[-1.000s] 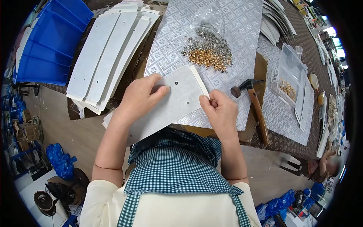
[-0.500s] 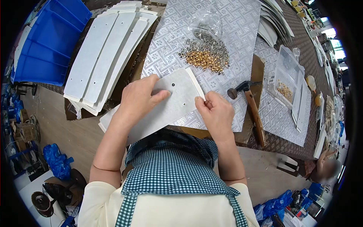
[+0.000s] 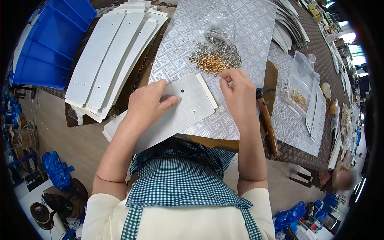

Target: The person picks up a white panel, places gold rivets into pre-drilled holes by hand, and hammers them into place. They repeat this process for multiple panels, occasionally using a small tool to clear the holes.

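White panels (image 3: 192, 92) lie stacked at a slant in front of me, the upper one bearing a dark metal eyelet (image 3: 183, 91) and a small punched hole (image 3: 194, 111). My left hand (image 3: 150, 102) rests on the upper panel, thumb spread away from the fingers. Beyond the panels' right end, my right hand (image 3: 236, 88) hovers at the near edge of a pile of small gold metal pieces (image 3: 212, 64). Its fingers are bent, with a gap between thumb and index finger, and nothing shows in it. Silver pieces (image 3: 226, 50) lie behind the gold ones, by a clear plastic bag (image 3: 218, 26).
A hammer (image 3: 267, 124) lies right of my right forearm. Farther right is a clear plastic box (image 3: 298, 80) with small gold pieces. More white panels (image 3: 100, 64) are stacked at left, beside a blue bin (image 3: 50, 44). Another person (image 3: 344, 176) is at far right.
My right hand has let go of the panels' right end and moved up and right to the gold pieces. My left hand has stayed on the panel.
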A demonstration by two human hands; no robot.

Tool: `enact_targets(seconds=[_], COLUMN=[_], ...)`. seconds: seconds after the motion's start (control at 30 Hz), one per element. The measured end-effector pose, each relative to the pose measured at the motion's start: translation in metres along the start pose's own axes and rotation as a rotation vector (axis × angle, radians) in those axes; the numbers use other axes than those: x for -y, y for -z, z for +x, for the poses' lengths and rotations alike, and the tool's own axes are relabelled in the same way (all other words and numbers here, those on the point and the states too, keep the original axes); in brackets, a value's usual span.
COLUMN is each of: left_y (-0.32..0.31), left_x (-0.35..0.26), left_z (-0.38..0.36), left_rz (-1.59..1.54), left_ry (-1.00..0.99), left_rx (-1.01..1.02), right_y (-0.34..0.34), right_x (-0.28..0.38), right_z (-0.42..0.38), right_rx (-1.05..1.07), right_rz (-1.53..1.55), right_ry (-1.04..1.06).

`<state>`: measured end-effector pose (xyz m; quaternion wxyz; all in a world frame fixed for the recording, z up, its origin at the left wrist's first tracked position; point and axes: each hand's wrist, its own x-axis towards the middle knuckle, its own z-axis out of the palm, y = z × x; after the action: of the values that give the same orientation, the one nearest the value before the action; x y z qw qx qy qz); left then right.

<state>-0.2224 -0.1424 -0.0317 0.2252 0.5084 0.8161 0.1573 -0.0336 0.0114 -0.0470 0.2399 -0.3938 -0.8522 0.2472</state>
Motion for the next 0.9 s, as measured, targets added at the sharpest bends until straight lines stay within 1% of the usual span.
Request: enact_targets(seconds=[0.13,0.23,0.37,0.43,0.53,0.57,0.67,0.7,0.8,0.9], left_y=[0.000,-0.003,-0.005,-0.002,-0.002,-0.003,-0.003,-0.003,-0.003,-0.004], left_x=[0.001,0.003,0.004,0.003,0.003,0.004,0.005,0.005,0.004,0.005], left_z=[-0.001,-0.002,-0.002,-0.001,0.000,0.000,0.000,0.000,0.000,0.000], left_rz=[-0.021,-0.040,-0.045,-0.030,-0.009,0.000,0.009,0.010,0.011,0.013], left_ry=[-0.002,-0.036,-0.067,-0.025,-0.012,-0.021,-0.041,-0.036,-0.032,-0.040], left_rx=[-0.009,-0.050,-0.085,-0.031,-0.012,-0.015,-0.024,-0.020,-0.020,-0.036], right_y=[-0.012,-0.013,-0.016,-0.015,-0.001,-0.001,0.013,0.015,0.013,-0.008], right_x=[-0.007,0.000,-0.005,-0.005,0.006,-0.002,0.016,0.018,0.036,0.032], right_z=[0.014,0.017,0.017,0.015,0.000,-0.006,-0.024,-0.029,-0.040,-0.046], right_rx=[0.068,0.067,0.028,-0.003,-0.021,-0.001,0.082,0.131,0.189,0.176], right_rz=[-0.078,-0.066,-0.061,-0.024,0.271,0.306,0.405,0.315,0.287,0.225], right_ry=[-0.004,-0.044,0.019,0.051,-0.054,-0.059,-0.103,-0.083,0.027,0.185])
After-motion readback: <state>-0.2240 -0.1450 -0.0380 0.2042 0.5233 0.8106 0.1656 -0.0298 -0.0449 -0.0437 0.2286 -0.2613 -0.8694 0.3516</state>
